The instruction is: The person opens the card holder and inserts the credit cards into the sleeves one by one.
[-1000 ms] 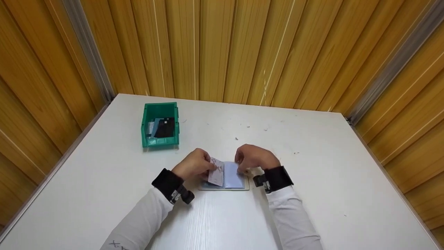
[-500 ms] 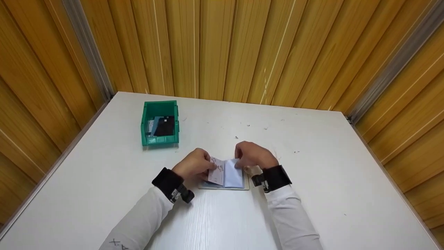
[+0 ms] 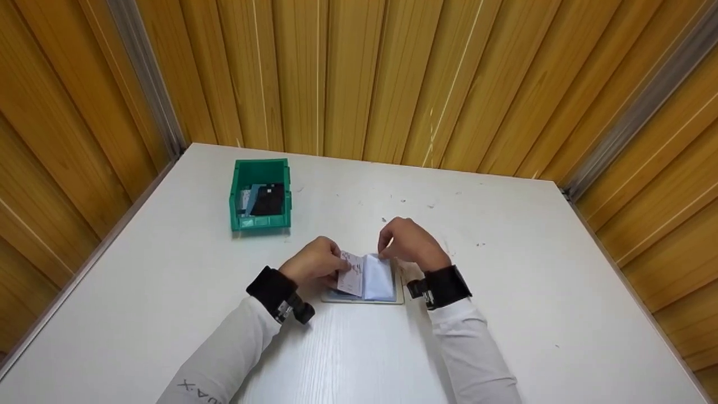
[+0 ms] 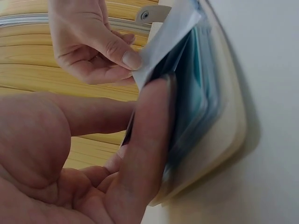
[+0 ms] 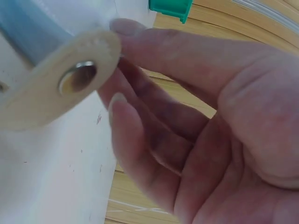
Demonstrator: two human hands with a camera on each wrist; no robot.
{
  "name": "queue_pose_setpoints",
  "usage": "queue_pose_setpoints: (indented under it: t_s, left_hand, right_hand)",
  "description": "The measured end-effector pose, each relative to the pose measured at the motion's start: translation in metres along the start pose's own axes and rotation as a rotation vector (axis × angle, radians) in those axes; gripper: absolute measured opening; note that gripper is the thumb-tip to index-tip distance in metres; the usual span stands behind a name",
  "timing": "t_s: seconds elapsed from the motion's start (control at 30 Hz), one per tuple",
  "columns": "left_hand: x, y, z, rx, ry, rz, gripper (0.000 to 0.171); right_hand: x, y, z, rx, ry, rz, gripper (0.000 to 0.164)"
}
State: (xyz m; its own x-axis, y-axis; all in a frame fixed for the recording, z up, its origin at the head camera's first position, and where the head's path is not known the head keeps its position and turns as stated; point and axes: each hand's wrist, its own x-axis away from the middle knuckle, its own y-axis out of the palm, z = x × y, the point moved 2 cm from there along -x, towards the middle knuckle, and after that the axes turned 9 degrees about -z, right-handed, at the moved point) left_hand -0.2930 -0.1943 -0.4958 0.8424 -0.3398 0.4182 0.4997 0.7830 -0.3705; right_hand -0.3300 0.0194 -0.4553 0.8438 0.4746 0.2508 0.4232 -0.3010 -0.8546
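Observation:
A card holder [image 3: 399,293] with a cream cover lies spread on the table, its plastic sleeves facing up. My left hand [image 3: 316,261] pinches a raised leaf bearing a white card [image 3: 351,283] with reddish print. On the right side, thumb and forefinger of my right hand [image 3: 412,242] pinch the upper corner of a translucent sleeve [image 3: 379,281]. The left wrist view shows the sleeve's edge lifted away from the layers below, with bluish-green sleeves [image 4: 198,79] stacked under it. Close to the right fingers, a strap with a metal snap [image 5: 79,77] sticks out from the cover.
A green bin [image 3: 261,223] stands at the back left of the white table [image 3: 505,336]. Inside it lie a black card-like piece [image 3: 270,200], a blue one and a whitish one. Small dark specks dot the table beyond the hands. Yellow wood-look panels [image 3: 359,73] enclose the back and sides.
My right hand has moved up along the translucent sleeve to its top corner, and the sleeve is pulled slightly upward. The left hand keeps its grip on the printed leaf.

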Motion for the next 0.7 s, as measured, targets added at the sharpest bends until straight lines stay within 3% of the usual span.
queue_pose_setpoints:
  t_s: [0.3, 0.7]
  left_hand:
    - [-0.0013, -0.0013, -0.0007, 0.039, 0.036, -0.025, 0.024]
    - [-0.0009, -0.0004, -0.0029, 0.061, 0.022, -0.029, 0.024]
  right_hand:
    - [0.0011, -0.0024, -0.0043, -0.073, 0.014, -0.036, 0.005]
    - [0.0015, 0.0004, -0.0097, -0.01, -0.005, -0.008, 0.009]
